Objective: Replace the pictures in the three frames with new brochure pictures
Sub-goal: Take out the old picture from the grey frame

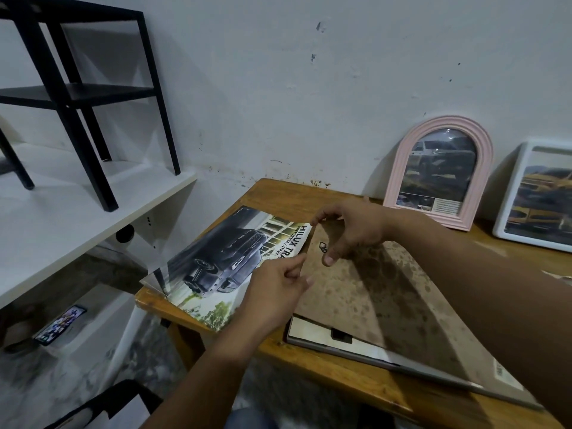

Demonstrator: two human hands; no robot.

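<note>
A large frame [365,345] lies face down on the wooden table [278,193], its brown spotted backing board [387,292] lifted at the left end. My right hand [349,227] pinches the board's far left corner. My left hand [278,289] pinches the board's near left edge. A truck brochure [223,264] lies on the table to the left, partly under the board. A pink arched frame [439,171] with a car picture leans on the wall behind. A white frame [535,196] with a yellow car picture leans at the right edge.
A small metal hanger [322,246] sits on the backing board between my hands. A white shelf [77,218] with a black stand [83,97] is at the left. A phone [60,325] lies on the lower level below it.
</note>
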